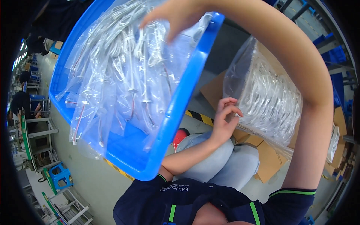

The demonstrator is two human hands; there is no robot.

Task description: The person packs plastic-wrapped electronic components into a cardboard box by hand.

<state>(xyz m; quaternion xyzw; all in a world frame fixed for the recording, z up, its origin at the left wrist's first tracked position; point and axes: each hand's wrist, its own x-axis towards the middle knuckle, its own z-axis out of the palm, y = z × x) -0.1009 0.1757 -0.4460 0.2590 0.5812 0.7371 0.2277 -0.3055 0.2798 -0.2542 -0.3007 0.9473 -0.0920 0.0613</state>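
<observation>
My right hand [178, 15] is stretched over the blue plastic bin [179, 101], its fingers apart and blurred by motion, with nothing seen in them. Beneath it, bagged white cables [131, 56], coiled and with small connectors at their ends, fill much of the bin. My left hand [226, 119] is at the edge of a cardboard box [268, 53]. Its fingers are curled, pinching the clear plastic liner [235, 80] at that edge. Inside the liner, several bagged cable bundles [268, 99] stand packed in a row.
Below the box lie open cardboard flaps [270, 161]. Yellow-black tape [200, 118] runs behind the bin. A blue stool [60, 176] and workbench frames [41, 127] stand at the left, where a person [20, 103] sits. Shelving with blue bins [333, 52] is at the far right.
</observation>
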